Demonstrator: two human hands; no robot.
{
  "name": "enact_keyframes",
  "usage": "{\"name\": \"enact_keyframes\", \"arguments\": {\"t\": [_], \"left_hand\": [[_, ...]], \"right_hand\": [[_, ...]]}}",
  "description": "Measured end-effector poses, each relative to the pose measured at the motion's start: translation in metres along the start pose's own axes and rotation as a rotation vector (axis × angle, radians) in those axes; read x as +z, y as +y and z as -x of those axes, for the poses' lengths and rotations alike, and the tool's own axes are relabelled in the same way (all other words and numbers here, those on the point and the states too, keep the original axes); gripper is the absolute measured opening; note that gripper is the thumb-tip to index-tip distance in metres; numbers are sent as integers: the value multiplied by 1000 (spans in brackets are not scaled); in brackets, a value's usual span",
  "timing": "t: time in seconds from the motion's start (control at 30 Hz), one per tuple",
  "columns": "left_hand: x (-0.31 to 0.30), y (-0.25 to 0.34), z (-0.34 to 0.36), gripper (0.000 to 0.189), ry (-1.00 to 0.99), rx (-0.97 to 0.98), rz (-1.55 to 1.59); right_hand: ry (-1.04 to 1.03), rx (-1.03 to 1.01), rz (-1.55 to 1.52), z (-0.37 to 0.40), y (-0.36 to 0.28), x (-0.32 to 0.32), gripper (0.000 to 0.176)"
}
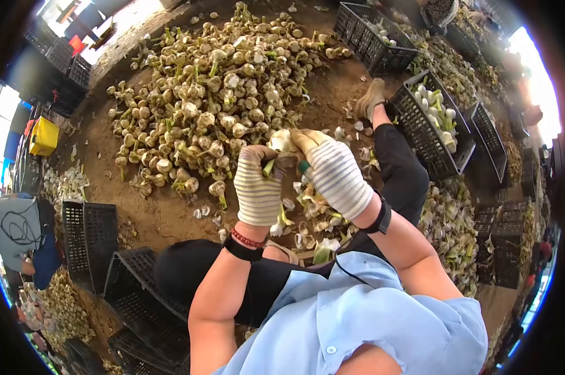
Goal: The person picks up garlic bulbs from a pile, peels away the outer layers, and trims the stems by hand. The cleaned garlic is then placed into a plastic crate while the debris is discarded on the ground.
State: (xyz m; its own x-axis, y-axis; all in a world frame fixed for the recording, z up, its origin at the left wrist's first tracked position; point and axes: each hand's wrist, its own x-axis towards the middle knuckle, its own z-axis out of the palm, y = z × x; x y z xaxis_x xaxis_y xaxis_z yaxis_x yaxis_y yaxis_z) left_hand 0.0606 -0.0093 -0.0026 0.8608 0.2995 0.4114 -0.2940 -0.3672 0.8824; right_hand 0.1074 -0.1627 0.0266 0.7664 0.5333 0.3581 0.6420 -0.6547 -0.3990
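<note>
A garlic bulb (281, 140), pale where its skin is peeled, is held up between my two gloved hands. My left hand (258, 187), in a striped work glove, is closed round the bulb, and a short green stem (268, 167) pokes out by its fingers. My right hand (333, 170), in a matching glove, has its fingertips against the bulb's other side. A green handle end (303, 167) shows under its palm; the rest of that tool is hidden. Just beyond my hands lies a big heap of untrimmed garlic bulbs (232, 94) on the dirt floor.
A black crate (429, 134) holding white trimmed garlic stands at the right, with another crate (376, 40) behind it. More black crates (92, 244) are at my left. Peeled skins and stems (323, 219) litter the ground between my legs. A person (20, 231) sits far left.
</note>
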Motion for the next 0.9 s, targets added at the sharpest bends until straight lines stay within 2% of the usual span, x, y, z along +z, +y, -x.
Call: {"name": "enact_keyframes", "arguments": {"t": [0.07,0.13,0.2,0.23,0.27,0.33,0.4,0.47,0.53,0.63,0.73,0.8,0.87,0.9], "left_hand": [[3,-7,1,18,-5,5,2],[1,-9,1,19,-46,168,-60],[-3,-7,1,21,-75,169,-91],[-5,-5,1,22,-98,200,-110],[-6,-3,1,22,-121,232,-129],[-6,-2,2,24,-114,240,-159],[-5,-1,2,23,-53,140,-144],[1,-1,2,21,-22,128,-143],[8,-1,4,20,-16,88,-129],[12,1,4,20,-21,107,-81],[6,3,2,21,-77,127,-116],[1,5,2,23,-170,165,-171],[-4,-2,2,25,-183,180,-139],[-9,-5,3,26,-199,252,-166]], "right_hand": [[85,-102,129,2,7,11,40],[87,-66,68,2,9,11,37],[12,125,-63,-2,13,7,36],[99,88,-101,-2,24,11,28],[92,130,-114,-3,31,9,22],[151,193,-130,0,44,5,18],[109,239,-210,8,36,-3,22],[130,58,-186,15,15,-11,29],[128,10,-46,20,6,-5,45],[178,-16,30,22,10,7,50],[133,-26,62,20,9,3,41],[75,19,104,15,13,1,29],[235,24,30,7,28,4,12],[273,94,-41,5,36,2,8]]}}
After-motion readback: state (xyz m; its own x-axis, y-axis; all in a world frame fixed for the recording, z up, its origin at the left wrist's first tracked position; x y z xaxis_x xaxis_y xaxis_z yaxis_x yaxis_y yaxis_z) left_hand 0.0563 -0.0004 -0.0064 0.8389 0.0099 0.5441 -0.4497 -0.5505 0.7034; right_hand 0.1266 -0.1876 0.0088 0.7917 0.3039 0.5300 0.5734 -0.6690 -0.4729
